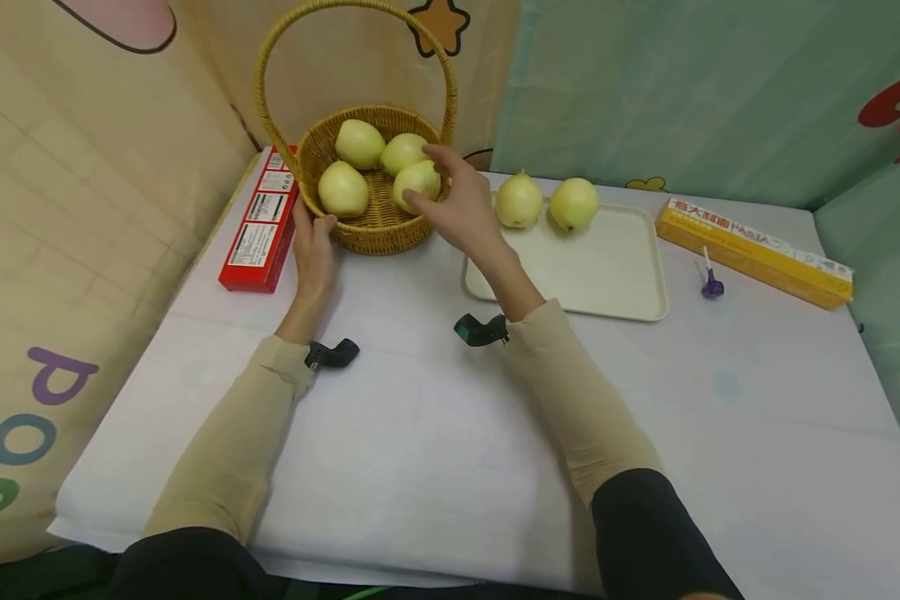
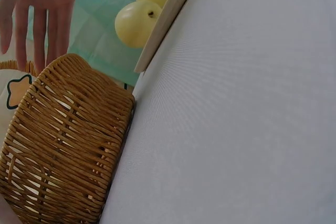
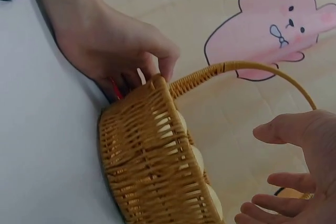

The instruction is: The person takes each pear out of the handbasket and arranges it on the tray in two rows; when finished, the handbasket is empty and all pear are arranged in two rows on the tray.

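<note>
A wicker basket (image 1: 378, 242) with a tall arched handle stands at the back left, holding several pale yellow-green pears (image 1: 342, 190). My left hand (image 1: 315, 262) grips its near left rim; in the right wrist view the thumb of that left hand (image 3: 123, 45) hooks over the rim. Above the right side of the basket hovers my right hand (image 1: 461, 204), fingers apart, close to one pear (image 1: 412, 185). The right wrist view shows nothing held in that right hand (image 3: 299, 166). Two more pears (image 1: 574, 204) sit at the back of a cream tray (image 1: 600, 271).
Left of the basket lies a red box (image 1: 257, 225), beside the left hand. A yellow box (image 1: 753, 254) and a purple lollipop (image 1: 712, 285) lie right of the tray. Printed curtains (image 1: 682, 92) hang behind the white-covered table (image 1: 420, 433).
</note>
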A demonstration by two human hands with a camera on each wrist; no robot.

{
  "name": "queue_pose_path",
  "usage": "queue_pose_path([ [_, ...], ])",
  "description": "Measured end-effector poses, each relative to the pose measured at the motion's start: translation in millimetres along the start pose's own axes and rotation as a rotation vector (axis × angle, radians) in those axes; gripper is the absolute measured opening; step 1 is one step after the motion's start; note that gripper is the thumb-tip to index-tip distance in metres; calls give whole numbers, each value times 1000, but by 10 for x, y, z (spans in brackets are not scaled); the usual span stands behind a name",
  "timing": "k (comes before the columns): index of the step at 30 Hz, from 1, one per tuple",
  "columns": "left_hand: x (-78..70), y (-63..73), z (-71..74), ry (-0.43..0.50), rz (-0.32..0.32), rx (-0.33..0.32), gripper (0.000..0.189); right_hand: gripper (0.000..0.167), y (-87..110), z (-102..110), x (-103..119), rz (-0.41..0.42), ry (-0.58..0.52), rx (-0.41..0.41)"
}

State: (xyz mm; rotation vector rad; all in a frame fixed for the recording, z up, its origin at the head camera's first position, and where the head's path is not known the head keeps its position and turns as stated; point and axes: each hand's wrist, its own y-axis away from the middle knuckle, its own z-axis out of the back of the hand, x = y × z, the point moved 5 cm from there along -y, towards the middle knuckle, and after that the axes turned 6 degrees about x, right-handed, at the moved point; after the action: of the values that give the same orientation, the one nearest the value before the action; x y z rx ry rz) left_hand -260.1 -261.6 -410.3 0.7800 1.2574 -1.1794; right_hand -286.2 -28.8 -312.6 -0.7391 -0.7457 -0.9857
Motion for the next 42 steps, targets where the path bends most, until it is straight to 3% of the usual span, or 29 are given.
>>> queue_pose_path([
  [8,2,11,33,-12,2,-15,76,65,-287,-442,115,-18,-132,91],
  [18,19,14,2,0,3,1,75,68,-498,-721,68,-56,-64,129],
  [22,17,20,-7,4,1,8,75,67,-616,-803,49,-76,-12,141],
  [31,3,2,-5,-7,6,10,76,74,-828,-1034,91,-118,256,250],
  [35,7,-8,1,-10,16,15,76,76,-865,-1072,90,-169,299,288],
  [42,28,-34,31,-23,3,20,77,78,-927,-1108,99,-181,322,316],
])
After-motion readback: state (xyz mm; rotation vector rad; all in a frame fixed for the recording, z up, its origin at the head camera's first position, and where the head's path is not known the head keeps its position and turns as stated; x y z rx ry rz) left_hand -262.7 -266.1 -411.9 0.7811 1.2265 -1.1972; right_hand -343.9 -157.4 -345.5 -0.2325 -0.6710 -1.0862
